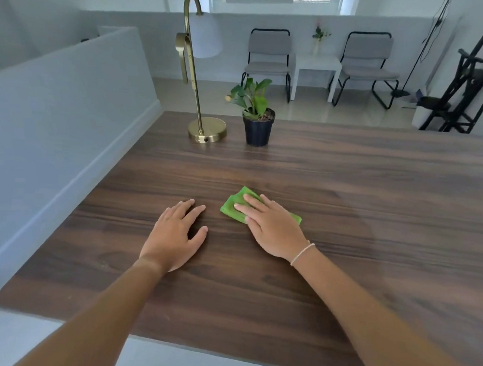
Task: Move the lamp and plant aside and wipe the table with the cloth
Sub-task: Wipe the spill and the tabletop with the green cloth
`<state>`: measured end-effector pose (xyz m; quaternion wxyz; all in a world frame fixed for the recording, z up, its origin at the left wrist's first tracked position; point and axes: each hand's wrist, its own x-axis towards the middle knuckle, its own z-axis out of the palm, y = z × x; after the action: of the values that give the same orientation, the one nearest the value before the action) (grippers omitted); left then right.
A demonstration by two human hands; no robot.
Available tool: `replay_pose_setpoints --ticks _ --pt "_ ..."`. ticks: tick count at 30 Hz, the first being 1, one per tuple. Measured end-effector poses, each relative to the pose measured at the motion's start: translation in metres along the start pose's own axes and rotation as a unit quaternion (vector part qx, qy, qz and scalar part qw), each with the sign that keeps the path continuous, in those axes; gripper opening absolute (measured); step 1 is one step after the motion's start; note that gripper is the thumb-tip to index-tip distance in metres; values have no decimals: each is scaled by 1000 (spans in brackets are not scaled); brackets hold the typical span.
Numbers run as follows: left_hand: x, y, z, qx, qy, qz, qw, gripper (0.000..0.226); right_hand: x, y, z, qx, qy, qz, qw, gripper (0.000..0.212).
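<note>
A brass lamp (206, 130) with a curved neck and white shade stands at the far left of the dark wooden table (346, 194). Right beside it is a small green plant (257, 127) in a black pot. A folded green cloth (233, 207) lies flat near the table's middle. My right hand (271, 229) rests palm down on the cloth, fingers spread over it. My left hand (176, 235) lies flat on the bare wood just left of the cloth, fingers apart, holding nothing.
A white half wall (71, 104) runs along the table's left edge. Beyond the far edge stand two grey chairs (269, 61), a small white side table (316, 66) and a black stand (469, 83) at the right.
</note>
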<state>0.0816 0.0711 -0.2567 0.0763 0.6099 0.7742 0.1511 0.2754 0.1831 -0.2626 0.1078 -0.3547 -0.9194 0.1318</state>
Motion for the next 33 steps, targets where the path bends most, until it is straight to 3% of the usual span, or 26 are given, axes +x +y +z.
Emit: replay_pose_setpoints --ticks 3,6,9,12,15,17,19,22,25,31,33 --pt "1 -1 1 3 1 -1 1000 82 -21 33 -14 -4 10 8 1000 45" --pt "2 -3 2 11 1 -4 1000 82 0 74 -27 -19 14 101 995 44" --pt "3 -3 3 14 2 -2 1000 79 50 72 -23 -36 1 156 987 45" --pt "2 -3 3 10 1 1 1000 78 75 25 1 -31 -9 74 997 46" --pt "2 -3 2 9 -2 6 1000 78 33 -18 12 -9 -19 -26 999 43" --pt "2 -3 2 6 -3 4 1000 66 -6 -9 3 7 1 -37 999 41" --pt "1 -2 1 7 2 3 1000 57 -31 34 -12 -12 11 21 1000 42" --pt "0 0 0 10 0 6 1000 55 -57 105 -37 -31 34 184 982 43" --pt "1 1 -1 11 -1 10 1000 54 -69 100 -41 -48 43 248 967 44" --pt "1 -1 1 23 -8 22 999 54 -148 19 -22 -30 17 114 993 61" --pt "0 -2 1 26 -15 26 999 54 -179 36 -25 -29 24 141 989 58"
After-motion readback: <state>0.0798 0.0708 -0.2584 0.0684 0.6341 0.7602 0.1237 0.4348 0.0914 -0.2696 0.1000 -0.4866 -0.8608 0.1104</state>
